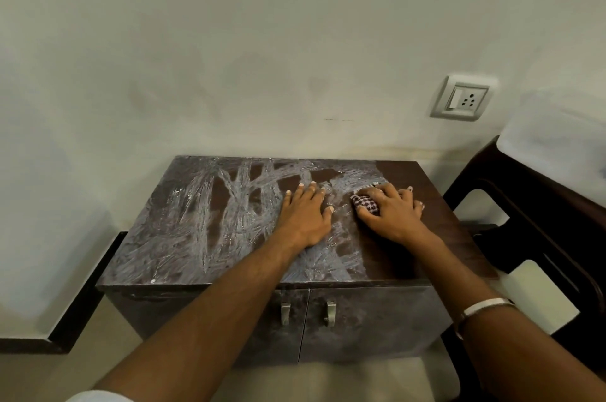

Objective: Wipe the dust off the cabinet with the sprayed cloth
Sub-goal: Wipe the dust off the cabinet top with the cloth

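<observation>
Your right hand [392, 213] grips the cloth [366, 203]; left hand [305, 211] lies flat, fingers spread. Cabinet [426, 191] top: right strip clean, rest w/ dust streaks, so approx. most left.

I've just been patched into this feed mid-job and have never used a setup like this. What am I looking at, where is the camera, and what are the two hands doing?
There is no machine here: a person works with bare hands, and the single picture comes from a camera worn on their head, looking forward and down.

Below is a small dark cabinet with two doors, standing against a pale wall. Most of its top is smeared with whitish dust; a strip along the right side looks clean and dark.

The left hand lies flat on the top, fingers spread. The right hand grips a bunched checked cloth and presses it onto the top at the border between dusty and clean.

A wall socket sits to the upper right, and a dark chair stands beside the cabinet.
</observation>
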